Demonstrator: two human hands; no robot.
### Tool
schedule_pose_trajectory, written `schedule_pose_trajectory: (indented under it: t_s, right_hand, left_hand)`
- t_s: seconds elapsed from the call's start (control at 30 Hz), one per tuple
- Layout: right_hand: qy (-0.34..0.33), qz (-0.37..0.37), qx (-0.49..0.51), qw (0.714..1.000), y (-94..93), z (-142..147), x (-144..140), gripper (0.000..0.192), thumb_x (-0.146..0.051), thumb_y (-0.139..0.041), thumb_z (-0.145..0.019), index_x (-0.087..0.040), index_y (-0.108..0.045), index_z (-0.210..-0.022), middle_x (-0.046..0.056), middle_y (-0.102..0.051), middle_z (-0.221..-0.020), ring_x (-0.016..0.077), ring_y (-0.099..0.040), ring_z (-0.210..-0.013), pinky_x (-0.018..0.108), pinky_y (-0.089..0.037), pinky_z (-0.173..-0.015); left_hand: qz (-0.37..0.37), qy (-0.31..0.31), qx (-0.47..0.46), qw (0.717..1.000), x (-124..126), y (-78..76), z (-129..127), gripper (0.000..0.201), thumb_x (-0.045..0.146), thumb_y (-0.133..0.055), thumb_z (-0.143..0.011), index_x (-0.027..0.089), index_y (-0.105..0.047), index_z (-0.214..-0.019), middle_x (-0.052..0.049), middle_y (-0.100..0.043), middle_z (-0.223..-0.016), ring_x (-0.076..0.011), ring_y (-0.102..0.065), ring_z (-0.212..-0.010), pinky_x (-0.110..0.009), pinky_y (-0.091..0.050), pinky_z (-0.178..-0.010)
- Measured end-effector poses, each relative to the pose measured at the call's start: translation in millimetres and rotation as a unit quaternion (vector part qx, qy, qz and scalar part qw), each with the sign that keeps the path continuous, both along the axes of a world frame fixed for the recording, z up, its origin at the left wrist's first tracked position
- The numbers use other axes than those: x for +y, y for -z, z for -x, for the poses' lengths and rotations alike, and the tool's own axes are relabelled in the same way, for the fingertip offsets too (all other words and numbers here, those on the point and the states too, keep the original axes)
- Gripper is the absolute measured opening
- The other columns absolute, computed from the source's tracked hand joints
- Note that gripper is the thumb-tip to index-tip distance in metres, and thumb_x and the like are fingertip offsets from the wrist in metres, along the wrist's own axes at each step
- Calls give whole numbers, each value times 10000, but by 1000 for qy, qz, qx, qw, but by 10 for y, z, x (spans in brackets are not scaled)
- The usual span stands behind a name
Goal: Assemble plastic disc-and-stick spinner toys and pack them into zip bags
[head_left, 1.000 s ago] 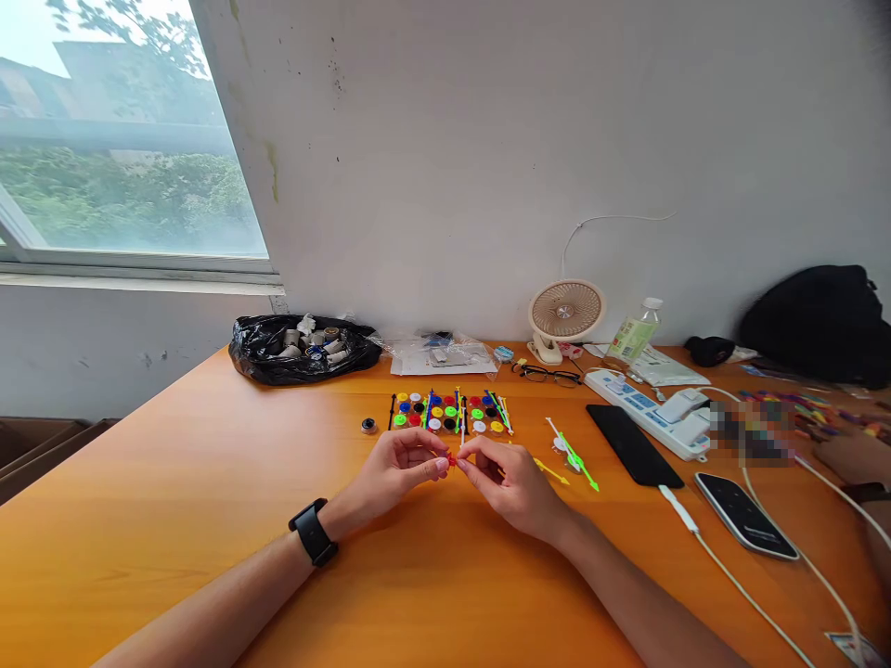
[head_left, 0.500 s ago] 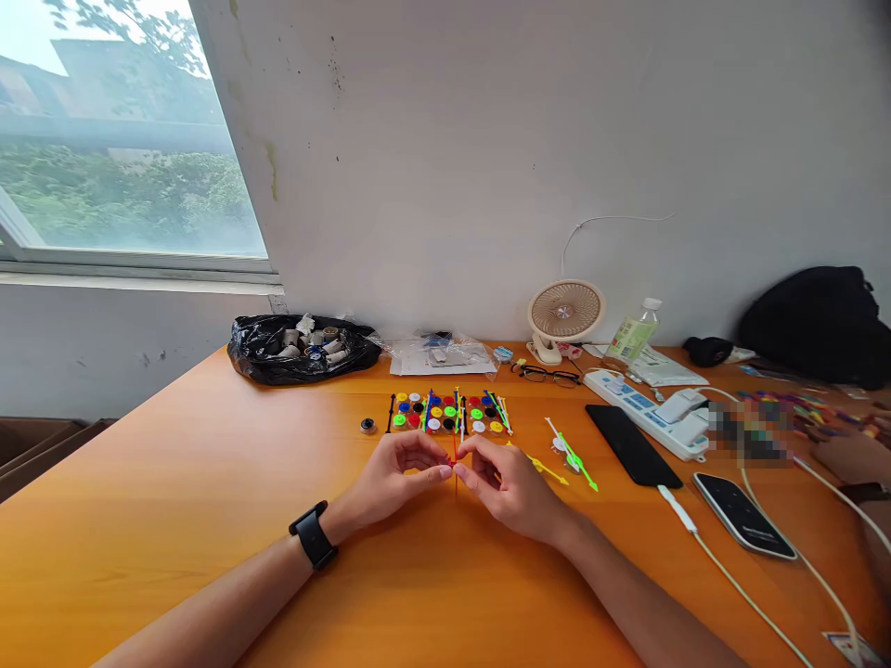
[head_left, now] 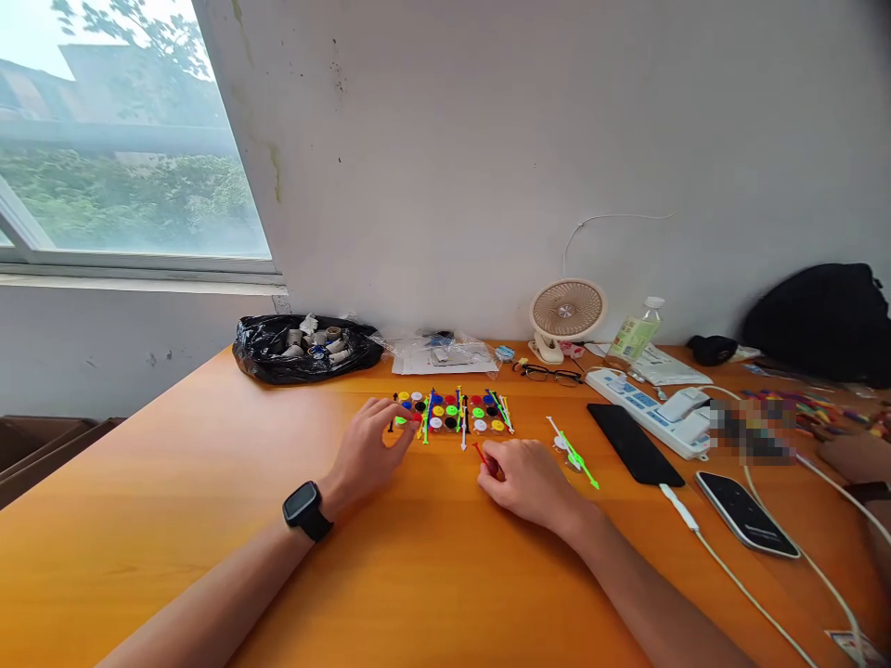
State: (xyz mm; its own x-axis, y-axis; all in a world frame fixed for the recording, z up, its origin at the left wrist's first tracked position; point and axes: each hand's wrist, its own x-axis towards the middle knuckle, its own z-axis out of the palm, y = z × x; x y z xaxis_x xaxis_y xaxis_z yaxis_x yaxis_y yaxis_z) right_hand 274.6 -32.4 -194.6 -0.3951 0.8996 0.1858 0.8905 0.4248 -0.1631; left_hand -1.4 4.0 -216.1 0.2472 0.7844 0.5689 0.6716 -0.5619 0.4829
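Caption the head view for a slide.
Left hand reaches into coloured discs; right hand holds a red stick on the orange table.

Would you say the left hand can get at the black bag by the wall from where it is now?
Probably yes. The left hand rests at the coloured discs, and only bare table lies between it and the black bag; it would need a stretch forward and left.
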Motion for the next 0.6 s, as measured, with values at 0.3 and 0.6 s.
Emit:
schedule_pose_trajectory:
  t_s: [0.3,0.6]
  right_hand:
    - [103,-51,-124,986,-64,-172,72,69,-173,-575,-848,-203,-626,-813,66,-736,-727,229,-670,-644,353,-134,-584]
    - [89,-70,-68,991,-49,-108,49,77,-222,-558,-933,-214,-596,-867,33,-732,-730,218,-669,-636,336,-182,-585]
  left_hand:
    - [54,-35,62,996,374,257,378,297,312,-520,-1009,201,-718,-1200,-119,-689,-1120,-276,-671,-1022,-378,-521,-886]
    - [64,-8,47,997,458,276,419,193,272,-544,-983,185,-710,-939,-93,-696,-968,-250,-668,-905,-375,-535,-835]
